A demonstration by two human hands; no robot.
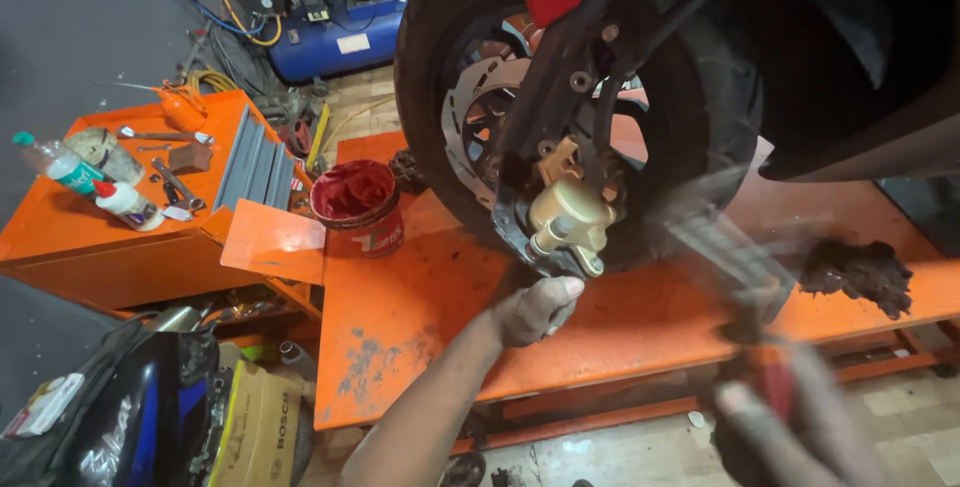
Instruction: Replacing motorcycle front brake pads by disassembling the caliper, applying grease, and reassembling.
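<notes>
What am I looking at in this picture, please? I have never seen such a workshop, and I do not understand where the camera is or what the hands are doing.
The camera sits on a person's head and looks down. A black motorcycle front wheel stands on an orange metal lift table. The left hand reaches up under the gold brake caliper beside the silver brake disc. The right hand is blurred; it seems to hold a tool with a red handle, too unclear to name. A red bucket and a dark rag lie on the table. The orange tool cart carries wrenches and bottles.
</notes>
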